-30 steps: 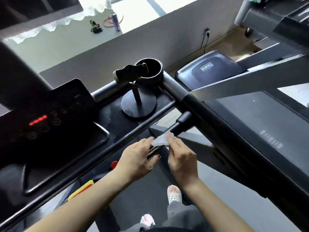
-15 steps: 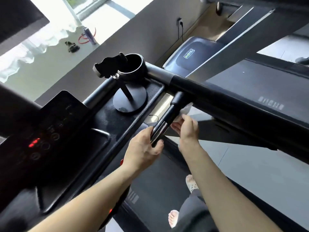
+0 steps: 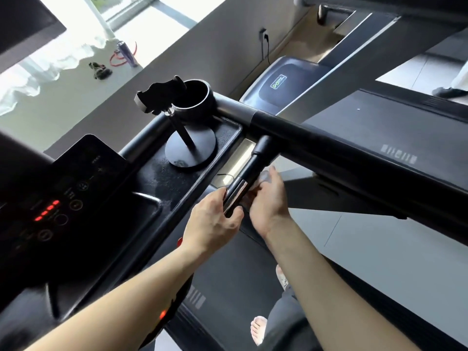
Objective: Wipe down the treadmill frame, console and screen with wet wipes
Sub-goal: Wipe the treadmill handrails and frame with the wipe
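A short black grip bar (image 3: 249, 173) with a chrome sensor band juts from the treadmill's thick black side handrail (image 3: 329, 148). My left hand (image 3: 215, 219) curls around the bar's lower end. My right hand (image 3: 268, 201) sits on the bar's far side, holding a pale wet wipe (image 3: 263, 177) against it; the bar hides most of the wipe. The dark console (image 3: 83, 188) with red lights fills the left.
A black phone stand (image 3: 190, 145) and a round cup holder (image 3: 195, 100) occupy the console tray. Beyond the handrail lies a second treadmill (image 3: 379, 127). My feet are on the belt (image 3: 235, 287) below. A plug and cable hang on the grey wall.
Both hands held the wipe in front of the bar a second ago. My left hand has since gripped the bar's end and my right hand has taken the wipe to its far side.
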